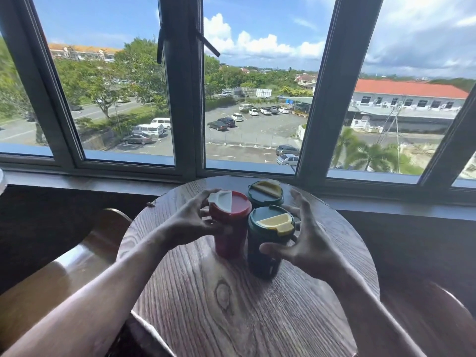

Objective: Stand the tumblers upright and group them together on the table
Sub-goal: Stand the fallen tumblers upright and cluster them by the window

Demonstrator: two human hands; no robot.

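Observation:
Three tumblers stand upright close together on the round wooden table [231,305]. The red tumbler [228,238] with a white flip lid is on the left, and my left hand [193,222] wraps its side with fingers curled around it. The near green tumbler [265,251] with a yellow lid stands right beside the red one; my right hand [304,243] cups it, thumb on its front and fingers spread behind. A second green tumbler [265,193] with a yellow lid stands just behind the other two, with no hand on it.
The table sits against a window sill [103,181] under large windows. A curved wooden chair back [77,258] is at the left and another chair [438,313] at the right. The table's near half is bare wood.

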